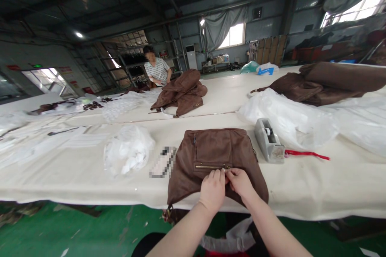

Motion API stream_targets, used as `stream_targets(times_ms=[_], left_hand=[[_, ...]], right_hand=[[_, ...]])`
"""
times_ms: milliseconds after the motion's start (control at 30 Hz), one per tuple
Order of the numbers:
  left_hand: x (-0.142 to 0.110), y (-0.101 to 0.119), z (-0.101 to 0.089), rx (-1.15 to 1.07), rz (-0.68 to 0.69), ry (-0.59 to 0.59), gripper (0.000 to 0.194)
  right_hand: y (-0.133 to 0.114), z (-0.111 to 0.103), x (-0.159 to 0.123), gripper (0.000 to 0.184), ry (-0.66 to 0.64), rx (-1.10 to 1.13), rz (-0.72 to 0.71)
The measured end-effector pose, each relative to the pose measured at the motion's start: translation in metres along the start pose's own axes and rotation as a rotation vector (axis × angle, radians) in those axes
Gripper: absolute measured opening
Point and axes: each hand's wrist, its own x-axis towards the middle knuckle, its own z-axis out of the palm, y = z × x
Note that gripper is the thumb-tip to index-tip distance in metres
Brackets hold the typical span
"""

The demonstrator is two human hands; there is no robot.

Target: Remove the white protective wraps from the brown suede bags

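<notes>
At the near edge of the cream-covered table [75, 180]: one brown bag [215, 144], laid flat, leather-like, softly creased, tapering in outline. Its broad side faced the worker, its narrower side pointed away; the long axis ran left to right, along the table edge. Left hand [212, 188]: fingers pressed together and curled down on the bag; what they gripped, if anything, I could not tell. Right hand [239, 182]: thumb and forefinger pinching a small pale scrap [223, 171], near the right end of a brass-coloured zip [209, 167]. Smooth covering ran along the front edge on both sides of the bag, giving the hands room sideways.

Just off the bag's right side: one grey tape dispenser [269, 144], hard and blocky, limiting room there; a red strip [307, 153] trailed rightward from it. Just beside the left side: a flat pale object [163, 164], blurred; next to that, a rounded, crinkled see-through sack [129, 150] of white wads.

Beyond, at right: translucent plastic sheeting [286, 114] in loose folds, then brown leather-like goods [331, 82] behind it. Toward the middle: a slumped brown pile [183, 92]. Past that stood a person in a striped shirt [157, 71].
</notes>
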Motion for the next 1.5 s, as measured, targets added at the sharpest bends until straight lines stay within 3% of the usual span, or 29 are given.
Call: stream_targets(times_ms=[100,200,300,400,467,667,733,767,867,933,1000,1067,1233,1367,1500], left_hand=[[-0.007,0.004,0.002,0.095,0.070,0.002,0.038],[-0.006,0.005,-0.001,0.029,0.037,-0.046,0.038],[0.003,0.001,-0.005,-0.230,-0.162,-0.112,0.035],[0.014,-0.007,-0.009,-0.522,-0.328,-0.297,0.027],[0.019,-0.014,-0.011,-0.600,-0.301,-0.387,0.024],[0.016,-0.025,-0.003,-0.558,-0.138,-0.404,0.027],[0.013,-0.028,0.003,-0.612,-0.136,-0.409,0.028],[0.012,-0.029,0.005,-0.653,-0.145,-0.404,0.029],[0.010,-0.032,0.009,-0.735,-0.176,-0.384,0.029],[0.011,-0.033,0.009,-0.756,-0.186,-0.383,0.029],[0.012,-0.034,0.010,-0.771,-0.187,-0.382,0.029],[0.012,-0.035,0.012,-0.773,-0.186,-0.376,0.029],[0.012,-0.036,0.021,-0.768,-0.182,-0.352,0.030],[0.012,-0.038,0.021,-0.777,-0.178,-0.358,0.029],[0.015,-0.036,0.013,-0.768,-0.198,-0.386,0.028]], right_hand=[[-0.001,-0.002,0.001,0.038,-0.013,0.045,-0.011],[-0.001,-0.004,0.001,0.042,-0.030,0.054,-0.027],[0.001,-0.004,0.000,0.040,-0.029,0.034,-0.048],[0.005,-0.004,0.000,0.036,-0.026,-0.021,-0.067],[0.008,-0.003,-0.001,0.033,-0.019,-0.077,-0.080],[-0.002,-0.007,-0.012,0.031,-0.013,-0.252,-0.128],[-0.019,-0.025,-0.015,0.031,0.034,-0.355,-0.210],[-0.029,-0.039,-0.016,0.030,0.123,-0.424,-0.268],[-0.060,-0.099,-0.007,0.027,0.581,-0.643,-0.417],[-0.073,-0.140,0.007,0.029,0.752,-0.697,-0.427],[-0.077,-0.171,0.024,0.026,0.729,-0.657,-0.370],[-0.074,-0.190,0.040,0.022,0.661,-0.606,-0.310],[-0.059,-0.197,0.050,0.024,0.644,-0.520,-0.332],[-0.047,-0.192,0.031,0.031,0.701,-0.453,-0.395],[-0.030,-0.186,0.015,0.038,0.650,-0.368,-0.347]])
